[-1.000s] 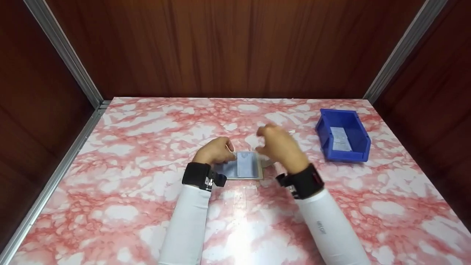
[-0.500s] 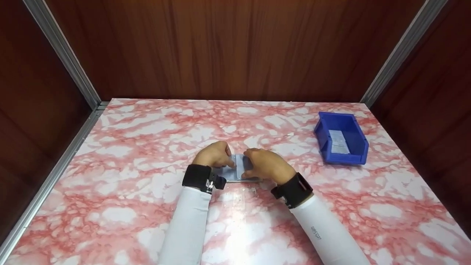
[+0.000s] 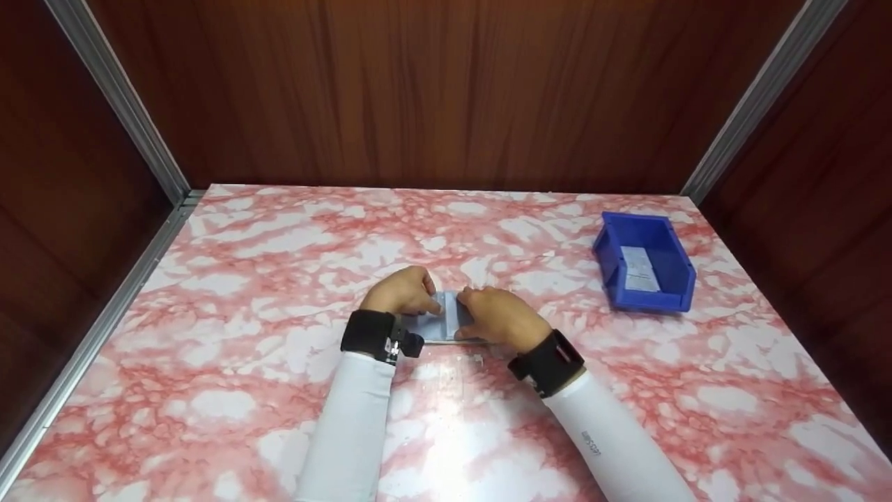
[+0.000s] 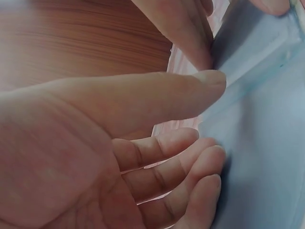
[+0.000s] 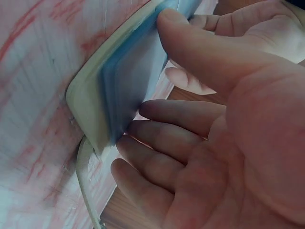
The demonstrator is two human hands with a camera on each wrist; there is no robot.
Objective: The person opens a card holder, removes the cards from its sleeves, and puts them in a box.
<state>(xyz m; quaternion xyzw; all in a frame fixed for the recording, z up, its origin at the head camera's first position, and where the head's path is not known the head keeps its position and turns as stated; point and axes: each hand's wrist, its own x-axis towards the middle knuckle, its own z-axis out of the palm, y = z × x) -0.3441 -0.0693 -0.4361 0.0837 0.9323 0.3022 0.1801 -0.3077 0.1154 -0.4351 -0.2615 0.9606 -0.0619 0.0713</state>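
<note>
An unfolded card holder [image 3: 449, 317] with bluish clear sleeves and a cream cover lies at the middle of the table, a fold running between its halves. My left hand [image 3: 404, 291] is over the left half. In the left wrist view its fingertips [image 4: 217, 183] meet the bluish sleeve, with the thumb reaching over towards the fold. My right hand [image 3: 503, 317] spans the right half and holds it between thumb and fingers. Up close in the right wrist view, its thumb [image 5: 174, 21] is on the blue sleeves [image 5: 133, 71], while the other fingers line the far edge.
A blue bin [image 3: 644, 261] stands at the right, holding a whitish printed card [image 3: 639, 268]. A cream strap [image 5: 86, 181] hangs off the holder's cover. Wooden panels [image 3: 446, 90] rise behind and beside the marbled table [image 3: 230, 335].
My right hand came down and leftwards from above the holder onto its right half, then shifted slightly. My left hand has stayed at the left half.
</note>
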